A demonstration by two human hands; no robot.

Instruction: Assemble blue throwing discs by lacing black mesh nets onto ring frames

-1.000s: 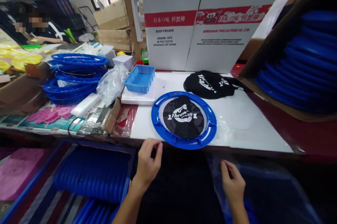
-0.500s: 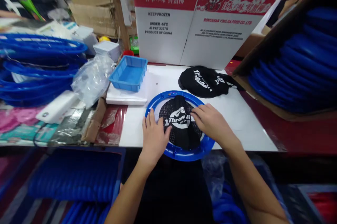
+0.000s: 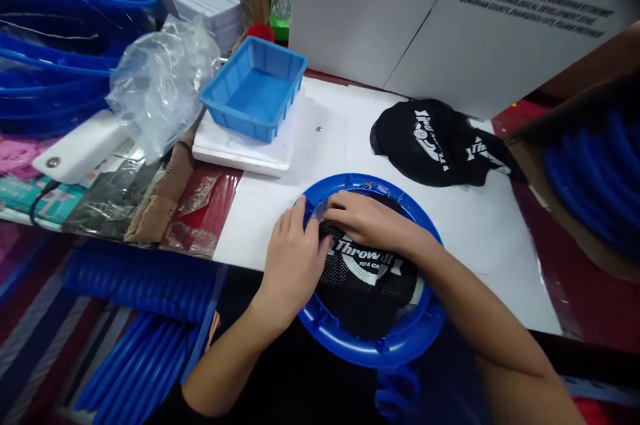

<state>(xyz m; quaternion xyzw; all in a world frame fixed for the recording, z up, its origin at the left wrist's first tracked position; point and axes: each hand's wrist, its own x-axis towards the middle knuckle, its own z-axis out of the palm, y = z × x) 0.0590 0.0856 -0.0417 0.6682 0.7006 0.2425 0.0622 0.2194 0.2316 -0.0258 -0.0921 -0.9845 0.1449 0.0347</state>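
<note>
A blue plastic ring lies at the front edge of the white work surface, partly overhanging it. Inside it is a black mesh fabric disc with a white printed logo. My left hand holds the ring's left rim, fingers bent over it and thumb toward the mesh. Across the ring's upper part reaches my right hand, its fingers closed at the fabric's upper-left edge, close to the left fingertips. What exactly lies between those fingertips is partly hidden. More black printed mesh discs lie in a pile behind the ring.
A light-blue tray sits on a white scale-like slab. Plastic bags and stacked blue rings are at left. A large white carton stands behind; a box of blue rings is at right.
My right hand has moved from the fabric's right side to its upper-left edge, beside my left hand. The view has shifted closer and lower, and the fabric's logo has turned slightly.
</note>
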